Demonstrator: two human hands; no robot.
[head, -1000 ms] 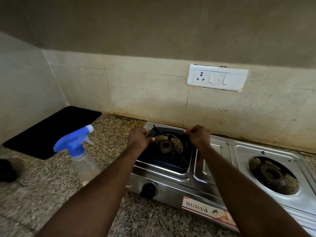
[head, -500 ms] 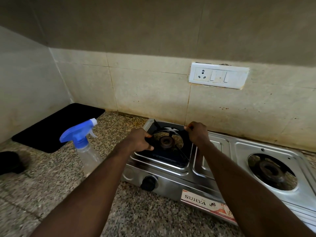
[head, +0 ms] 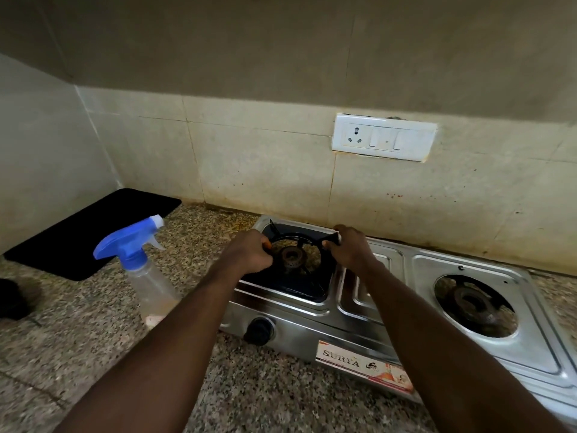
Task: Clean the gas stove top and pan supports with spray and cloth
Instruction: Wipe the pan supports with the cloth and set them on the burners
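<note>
The label [head: 363,367] on the front of the stove [head: 390,310] reads "SURYA" in dark capitals, with a small dark logo just beside the word; the smaller print on it is too blurred to read

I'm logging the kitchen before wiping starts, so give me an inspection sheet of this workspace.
Surface: speckled granite counter bearing a steel two-burner stove.
Job's things: black pan support over left burner; right burner bare; spray bottle upright left of stove; no cloth seen.
Clutter: black mat in back left corner; dark object at left edge, unidentifiable.
Hands: left hand and right hand grip opposite sides of the pan support.
Cables: nothing seen.
Surroundings: stained tiled wall with a switch plate above the stove.
</note>
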